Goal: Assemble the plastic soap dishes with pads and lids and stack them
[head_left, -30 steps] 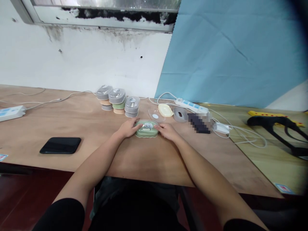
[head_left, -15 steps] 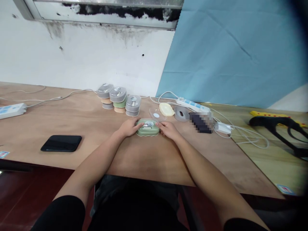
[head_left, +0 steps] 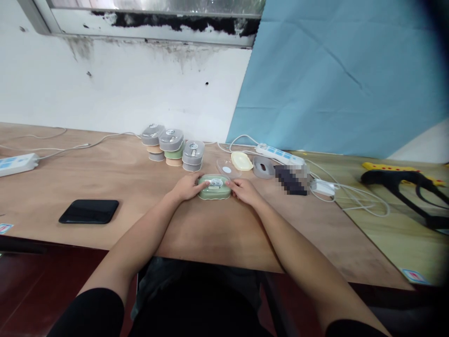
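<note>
A small green lidded box [head_left: 214, 187] rests on the wooden table [head_left: 105, 178] in front of me. My left hand [head_left: 188, 186] grips its left end, fingers curled round the edge. My right hand [head_left: 242, 190] grips its right end the same way. Just behind the box lie a clear lid [head_left: 227, 167], a pale yellow box [head_left: 242, 160] and a grey lid [head_left: 264, 166]. Further back to the left stand several stacked boxes with grey lids [head_left: 170, 145].
A black phone [head_left: 89, 211] lies flat at the left. White power strips sit at the far left [head_left: 16, 163] and at the back right [head_left: 278, 154], with a white charger [head_left: 324, 187] and loose cables. A black and yellow tool [head_left: 403, 178] lies at the far right.
Both hands stay on the green box, which has hardly moved; only the camera view wobbles slightly.
</note>
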A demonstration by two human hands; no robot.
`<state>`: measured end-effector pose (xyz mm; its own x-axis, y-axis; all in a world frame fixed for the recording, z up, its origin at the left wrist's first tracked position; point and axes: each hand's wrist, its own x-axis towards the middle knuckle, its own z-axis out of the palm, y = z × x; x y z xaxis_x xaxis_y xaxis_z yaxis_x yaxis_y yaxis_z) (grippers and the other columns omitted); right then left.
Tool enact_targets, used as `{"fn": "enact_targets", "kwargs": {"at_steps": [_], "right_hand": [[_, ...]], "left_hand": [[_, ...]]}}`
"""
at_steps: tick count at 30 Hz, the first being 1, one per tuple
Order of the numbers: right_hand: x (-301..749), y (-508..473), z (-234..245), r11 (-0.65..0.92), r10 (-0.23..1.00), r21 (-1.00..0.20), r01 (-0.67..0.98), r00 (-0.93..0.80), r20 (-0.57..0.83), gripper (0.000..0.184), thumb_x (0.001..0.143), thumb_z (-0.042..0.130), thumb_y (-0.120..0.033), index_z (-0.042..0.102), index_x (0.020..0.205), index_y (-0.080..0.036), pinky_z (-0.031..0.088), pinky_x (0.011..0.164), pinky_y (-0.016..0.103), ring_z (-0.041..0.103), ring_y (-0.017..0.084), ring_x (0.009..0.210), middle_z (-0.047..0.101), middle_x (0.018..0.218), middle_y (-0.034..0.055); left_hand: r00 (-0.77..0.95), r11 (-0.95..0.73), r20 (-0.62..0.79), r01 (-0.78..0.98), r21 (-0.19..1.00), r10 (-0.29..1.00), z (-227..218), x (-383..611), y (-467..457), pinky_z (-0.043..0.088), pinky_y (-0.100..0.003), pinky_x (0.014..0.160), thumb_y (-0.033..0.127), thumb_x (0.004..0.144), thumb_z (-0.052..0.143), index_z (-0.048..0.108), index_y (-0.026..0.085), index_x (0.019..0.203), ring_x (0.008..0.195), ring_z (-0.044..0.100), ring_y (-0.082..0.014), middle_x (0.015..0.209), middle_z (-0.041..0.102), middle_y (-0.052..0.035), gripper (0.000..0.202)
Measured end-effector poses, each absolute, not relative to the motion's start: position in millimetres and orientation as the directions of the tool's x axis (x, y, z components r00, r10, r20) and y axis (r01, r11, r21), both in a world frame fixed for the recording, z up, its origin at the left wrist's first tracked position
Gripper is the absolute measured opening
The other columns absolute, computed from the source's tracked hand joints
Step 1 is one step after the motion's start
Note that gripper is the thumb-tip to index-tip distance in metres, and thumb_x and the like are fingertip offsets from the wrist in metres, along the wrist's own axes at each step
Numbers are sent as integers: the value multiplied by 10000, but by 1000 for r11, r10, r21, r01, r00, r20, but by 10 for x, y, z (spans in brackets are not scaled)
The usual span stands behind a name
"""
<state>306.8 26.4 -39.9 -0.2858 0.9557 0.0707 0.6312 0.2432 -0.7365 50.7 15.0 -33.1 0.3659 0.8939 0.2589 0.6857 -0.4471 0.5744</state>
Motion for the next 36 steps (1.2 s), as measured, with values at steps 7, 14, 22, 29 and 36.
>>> {"fn": "enact_targets", "kwargs": {"at_steps": [7,14,22,29,36], "right_hand": [[3063,286,-396,233,966,-690,685,-243,86,585,828,402,-681,548,569,-177,320,494,235,505,134,500,572,512,20],[3084,310,-421,238,967,-676,698,-237,95,586,833,394,-683,554,584,-177,324,491,235,521,139,512,581,524,20],[3094,337,-471,145,986,-810,569,-154,68,588,849,334,-687,602,754,-173,355,450,239,511,129,443,589,552,11],[3090,360,-508,103,991,-893,437,-122,54,556,825,375,-701,564,765,-181,324,406,237,472,117,384,557,528,-15],[3061,314,-497,207,965,-860,467,-244,100,466,818,463,-642,541,737,-189,331,432,233,492,122,425,570,552,-20]], "left_hand": [[397,-489,286,731,475,872,-324,512,121,364,-409,1010,620,857,427,361,200,1427,1228,476,-289,1363,507,-120,711],[455,-479,162,778,407,876,-334,525,110,286,-471,1039,620,569,724,196,222,1479,1266,436,-360,1409,466,-133,1125],[372,-500,360,773,390,856,-218,530,80,250,-443,1079,418,576,749,297,222,1422,1239,471,-307,1354,517,-103,979],[-136,-252,532,766,591,836,-16,502,206,352,-428,1038,423,655,723,212,236,1446,1293,417,-294,1417,430,-122,960],[-433,-46,458,686,726,776,154,668,489,377,-491,988,475,678,720,183,243,1447,1234,468,-336,1353,448,-175,967]]}}
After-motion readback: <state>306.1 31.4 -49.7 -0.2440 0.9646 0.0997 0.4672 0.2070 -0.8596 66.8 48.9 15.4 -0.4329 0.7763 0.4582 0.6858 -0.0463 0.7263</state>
